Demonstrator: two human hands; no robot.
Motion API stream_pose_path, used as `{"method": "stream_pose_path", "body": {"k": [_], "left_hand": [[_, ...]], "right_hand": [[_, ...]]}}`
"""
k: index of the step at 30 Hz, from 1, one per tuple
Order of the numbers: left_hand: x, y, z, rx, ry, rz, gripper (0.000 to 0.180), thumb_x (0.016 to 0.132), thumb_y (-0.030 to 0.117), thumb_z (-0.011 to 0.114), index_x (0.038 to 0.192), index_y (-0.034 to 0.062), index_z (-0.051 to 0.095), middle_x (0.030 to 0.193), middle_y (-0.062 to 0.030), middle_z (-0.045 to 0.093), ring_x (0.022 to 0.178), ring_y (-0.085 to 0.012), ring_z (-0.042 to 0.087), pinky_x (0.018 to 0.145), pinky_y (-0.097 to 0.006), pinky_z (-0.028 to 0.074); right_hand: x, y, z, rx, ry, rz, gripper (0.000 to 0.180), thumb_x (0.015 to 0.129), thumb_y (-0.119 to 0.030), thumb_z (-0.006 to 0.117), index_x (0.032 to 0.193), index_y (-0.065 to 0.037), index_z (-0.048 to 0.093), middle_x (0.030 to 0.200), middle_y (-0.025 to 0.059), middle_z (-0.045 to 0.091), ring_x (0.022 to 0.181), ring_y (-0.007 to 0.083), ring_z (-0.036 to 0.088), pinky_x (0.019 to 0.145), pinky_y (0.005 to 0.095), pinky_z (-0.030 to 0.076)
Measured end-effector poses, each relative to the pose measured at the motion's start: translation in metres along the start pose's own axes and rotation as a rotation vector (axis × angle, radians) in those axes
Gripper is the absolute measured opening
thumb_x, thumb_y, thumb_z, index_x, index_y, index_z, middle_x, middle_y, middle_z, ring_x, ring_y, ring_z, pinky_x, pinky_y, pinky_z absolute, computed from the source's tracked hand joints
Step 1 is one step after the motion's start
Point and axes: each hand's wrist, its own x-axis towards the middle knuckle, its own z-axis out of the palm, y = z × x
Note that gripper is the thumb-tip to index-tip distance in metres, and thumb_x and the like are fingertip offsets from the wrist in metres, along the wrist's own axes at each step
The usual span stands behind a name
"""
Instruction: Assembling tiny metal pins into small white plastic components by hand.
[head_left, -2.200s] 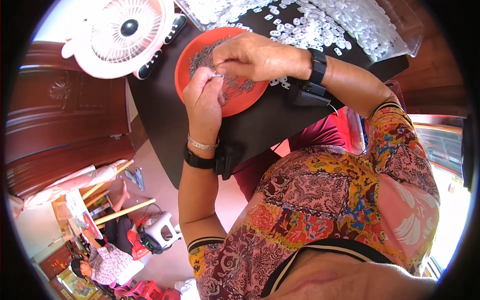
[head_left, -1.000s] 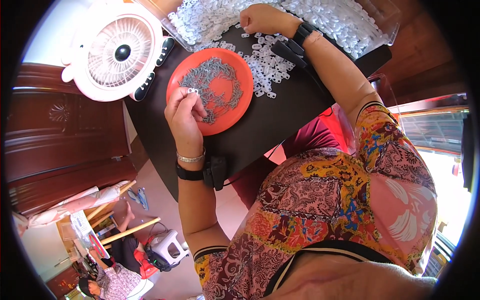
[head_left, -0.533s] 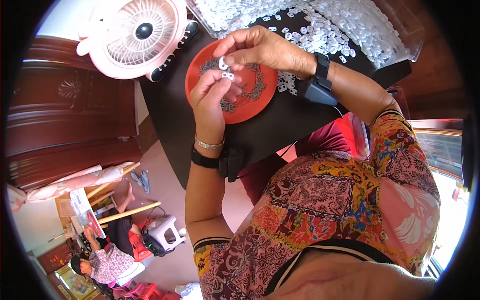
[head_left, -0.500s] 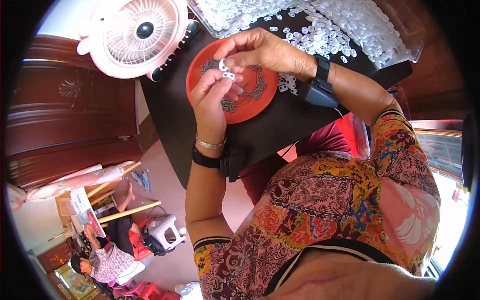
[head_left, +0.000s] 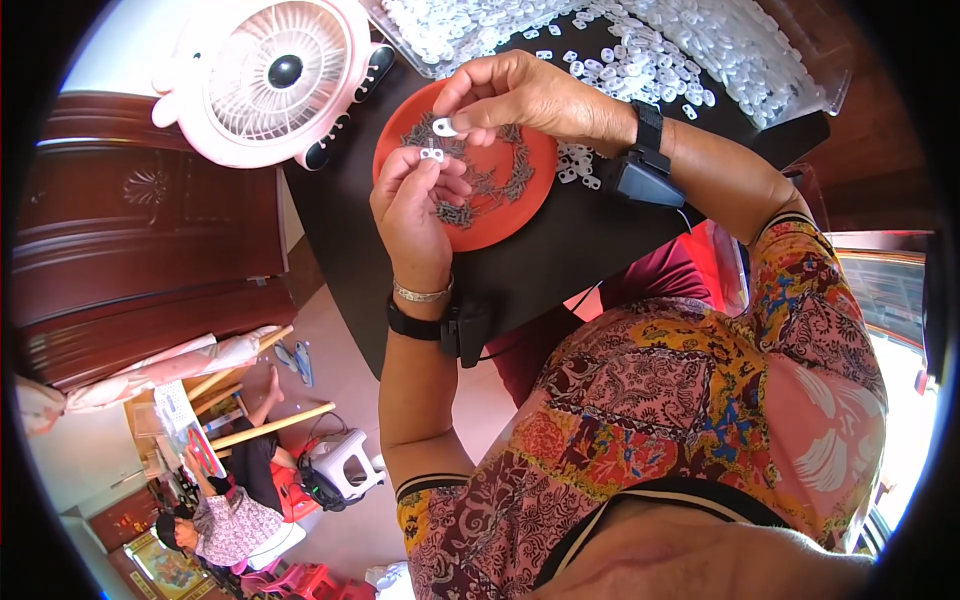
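Observation:
Above a red plate (head_left: pixel 541 185) my hands work close together. Between thumb and fingers, my left hand (head_left: pixel 412 205) grips a white two-hole plastic piece (head_left: pixel 431 155); a thin grey pin seems to stick up from it. My right hand (head_left: pixel 520 100) pinches another white plastic piece (head_left: pixel 443 127), rounded with an opening in it, just above and to the right of the first. A small gap separates the two pieces. Many small grey pins (head_left: pixel 513 183) lie in a loose ring on the plate, partly hidden by my hands.
Loose white pieces (head_left: pixel 655 65) are heaped on the dark table (head_left: pixel 510 275), beside clear trays full of them (head_left: pixel 745 60). A pink-white fan (head_left: pixel 285 70) stands at the far left. Another person (head_left: pixel 235 525) sits at lower left near a white stool (head_left: pixel 345 465).
My left hand has shifted slightly left, so the two white pieces are farther apart than before. The piece in my right hand has turned. The whole view has shifted a little.

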Motion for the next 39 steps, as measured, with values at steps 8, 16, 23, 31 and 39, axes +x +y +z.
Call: {"method": "stream_pose_path", "body": {"k": [8, 16, 23, 31, 39], "left_hand": [[0.002, -0.003, -0.001, -0.055, -0.039, 0.014, 0.014, 0.089, 0.012, 0.047, 0.085, 0.0008, 0.055, 0.076, -0.0113, 0.064, 0.062, -0.0164, 0.059, 0.057, -0.025, 0.044], [0.002, -0.002, -0.004, -0.183, -0.109, -0.029, 0.016, 0.088, 0.014, 0.045, 0.087, 0.0008, 0.053, 0.077, -0.0132, 0.064, 0.062, -0.0187, 0.059, 0.057, -0.027, 0.044], [0.003, -0.004, -0.001, -0.137, -0.173, -0.051, 0.016, 0.088, 0.013, 0.045, 0.085, 0.0003, 0.053, 0.084, -0.0163, 0.065, 0.066, -0.02, 0.06, 0.061, -0.028, 0.046], [0.003, -0.006, 0.0, -0.127, -0.22, -0.036, 0.016, 0.087, 0.012, 0.045, 0.084, -0.0007, 0.055, 0.087, -0.0166, 0.066, 0.068, -0.0201, 0.062, 0.062, -0.028, 0.047], [-0.001, -0.003, 0.008, -0.057, -0.227, -0.033, 0.017, 0.087, 0.01, 0.045, 0.086, -0.0025, 0.056, 0.093, -0.02, 0.066, 0.07, -0.021, 0.063, 0.064, -0.028, 0.048]], "right_hand": [[-0.005, 0.003, 0.007, -0.206, -0.215, -0.199, 0.019, 0.087, -0.002, 0.063, 0.106, 0.0, 0.063, 0.089, 0.0038, 0.067, 0.083, 0.0094, 0.062, 0.076, 0.0249, 0.052], [-0.001, 0.006, 0.004, -0.234, -0.229, -0.314, 0.01, 0.089, -0.008, 0.063, 0.096, 0.0, 0.062, 0.083, 0.0019, 0.065, 0.078, 0.007, 0.06, 0.071, 0.0241, 0.051], [-0.002, 0.008, 0.004, -0.078, -0.064, -0.071, 0.014, 0.09, -0.017, 0.063, 0.092, -0.003, 0.061, 0.076, -0.0017, 0.061, 0.068, 0.0036, 0.056, 0.061, 0.0204, 0.047], [-0.004, 0.005, 0.006, -0.202, -0.085, -0.053, 0.012, 0.091, -0.014, 0.06, 0.088, -0.003, 0.062, 0.068, -0.0013, 0.061, 0.063, 0.0032, 0.056, 0.059, 0.0199, 0.046], [-0.001, 0.013, 0.005, 0.017, -0.064, -0.109, 0.008, 0.089, -0.007, 0.063, 0.094, -0.001, 0.065, 0.079, -0.0002, 0.064, 0.07, 0.0034, 0.057, 0.064, 0.0199, 0.048]]}}
